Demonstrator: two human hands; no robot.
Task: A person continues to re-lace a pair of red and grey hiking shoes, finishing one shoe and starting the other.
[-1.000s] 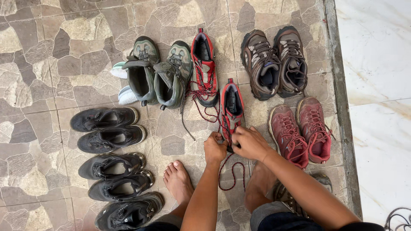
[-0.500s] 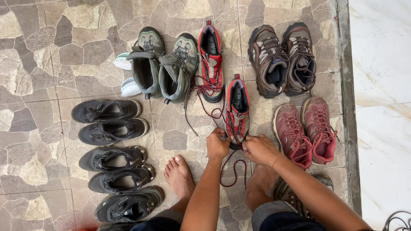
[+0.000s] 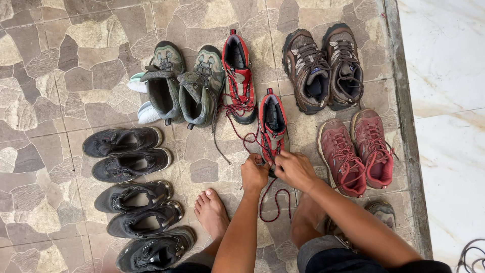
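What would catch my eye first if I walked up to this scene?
Probably the red shoe at the centre, where the left hand and right hand grip its dark red laces. Around it, pairs line the stone floor: black shoes at left, brown boots top right.

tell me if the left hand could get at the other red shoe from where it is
Probably yes. The left hand is at the laces of the near red shoe, and the other red shoe stands just beyond it with only bare paving and loose laces between.
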